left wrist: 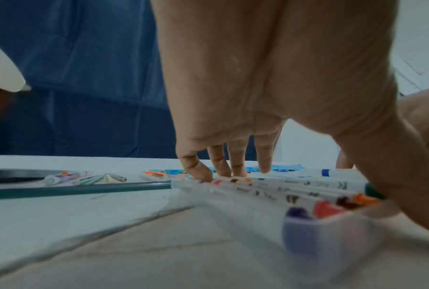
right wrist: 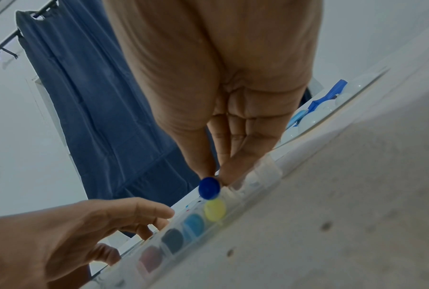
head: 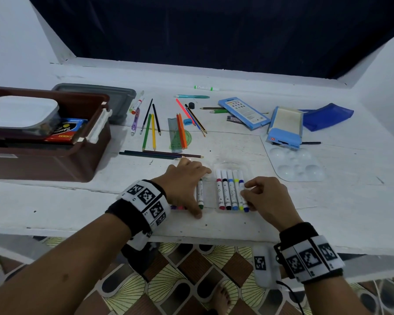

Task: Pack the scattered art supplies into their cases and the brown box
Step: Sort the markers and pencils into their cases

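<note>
A person stands at a white table [head: 328, 212], both hands low over a clear marker case [head: 216, 169] lying open near the table's front edge; the right hand [head: 266, 198] pinches a dark blue marker [head: 243, 189] between thumb and fingertips, its grip closed on the barrel, lowering it beside the yellow, light blue, black and red markers already lying in the case's right half; in the right wrist view the blue marker's cap [right wrist: 209, 188] sits higher than its neighbours, so it looks not yet seated. The left hand [head: 182, 185] lies with fingers spread and fairly straight over a second row of markers [head: 200, 194] in the left half, pressing rather than gripping.

Judged from here, the main risk is the blue marker landing crooked and riding up on the yellow one; the thin plastic case could also flex or skid if pressed unevenly, spilling the rows; the left hand's press seems to guard against that.

The case sits close to the front edge, with patterned floor [head: 191, 269] below, so a rolling marker could drop off. Loose pencils [head: 159, 154] lie just beyond the left fingertips, a clear paint palette [head: 296, 164] stands near on the right, and the brown box [head: 43, 155] sits well apart on the left; bare table lies between box and case.
</note>
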